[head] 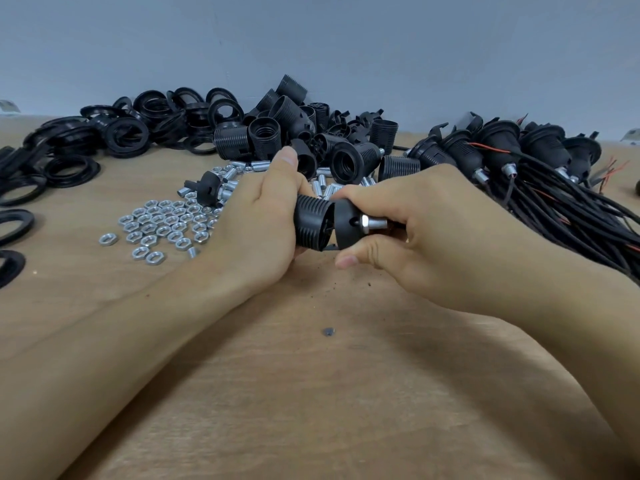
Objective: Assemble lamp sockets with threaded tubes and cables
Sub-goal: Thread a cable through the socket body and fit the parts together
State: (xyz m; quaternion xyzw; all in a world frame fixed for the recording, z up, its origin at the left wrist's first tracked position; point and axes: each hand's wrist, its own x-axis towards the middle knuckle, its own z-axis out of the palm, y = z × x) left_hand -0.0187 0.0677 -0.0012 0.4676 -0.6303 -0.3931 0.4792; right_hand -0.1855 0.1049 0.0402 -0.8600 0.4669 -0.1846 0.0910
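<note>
The left hand (263,216) grips the socket body (313,221); the right hand (426,220) grips the cap (348,223). They look ready to be pushed and twisted together.

cable (396,226) behind threaded tube hidden inside right hand (433,220)

Plain grey-blue wall (311,36) behind, light wooden tabletop (311,393) (visible grain) — soft, even lighting

Matt ribbed black plastic socket shell (313,223), shiny metal threaded tube (375,223), bright metal nuts (162,225), wood-grain table (311,393)
</note>
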